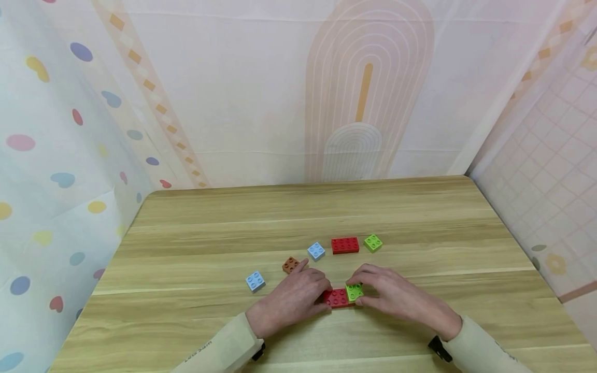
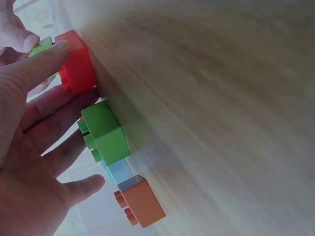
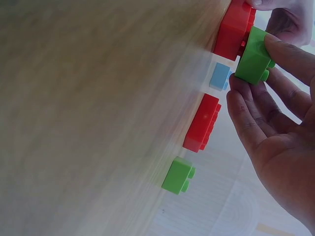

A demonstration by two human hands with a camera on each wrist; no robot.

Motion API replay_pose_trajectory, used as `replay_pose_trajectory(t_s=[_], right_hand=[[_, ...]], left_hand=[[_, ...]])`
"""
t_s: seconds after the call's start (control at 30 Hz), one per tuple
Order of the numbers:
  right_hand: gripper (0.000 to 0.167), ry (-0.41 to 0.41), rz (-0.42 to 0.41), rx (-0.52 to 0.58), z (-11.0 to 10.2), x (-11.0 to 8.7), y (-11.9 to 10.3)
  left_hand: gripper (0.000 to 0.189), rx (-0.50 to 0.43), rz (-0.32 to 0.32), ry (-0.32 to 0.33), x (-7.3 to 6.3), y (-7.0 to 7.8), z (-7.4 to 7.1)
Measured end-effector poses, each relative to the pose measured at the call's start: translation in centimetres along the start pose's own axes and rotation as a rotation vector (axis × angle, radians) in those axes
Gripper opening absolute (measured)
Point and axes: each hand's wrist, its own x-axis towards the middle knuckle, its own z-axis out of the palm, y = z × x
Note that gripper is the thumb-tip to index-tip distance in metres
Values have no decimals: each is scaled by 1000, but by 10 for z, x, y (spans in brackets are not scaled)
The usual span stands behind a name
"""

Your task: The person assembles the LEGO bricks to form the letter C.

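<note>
My left hand (image 1: 296,295) holds a long red brick (image 1: 337,298) by its left end, thumb on the near side. My right hand (image 1: 396,292) pinches a small light green brick (image 1: 354,292) between thumb and fingers, over the red brick's right end. In the right wrist view this green brick (image 3: 253,56) is tilted at the red brick's (image 3: 231,34) studs; whether it is pressed on I cannot tell. Close to the left hand's fingers stands a green brick (image 2: 105,132), which that hand hides in the head view. A brown brick (image 1: 290,264) lies just beyond the left hand.
Loose bricks lie beyond the hands: a light blue one (image 1: 316,251), a long red one (image 1: 345,245) and a light green one (image 1: 373,243). Another light blue brick (image 1: 255,281) is on the left. A patterned curtain (image 1: 252,93) hangs behind the wooden table (image 1: 196,228).
</note>
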Motion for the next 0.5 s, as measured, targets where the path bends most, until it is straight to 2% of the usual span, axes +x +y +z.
replay_pose_trajectory(t_s=[0.5], right_hand=[[31, -3, -23, -3, 1, 1, 3]], left_hand=[[29, -15, -1, -8, 0, -1, -1]])
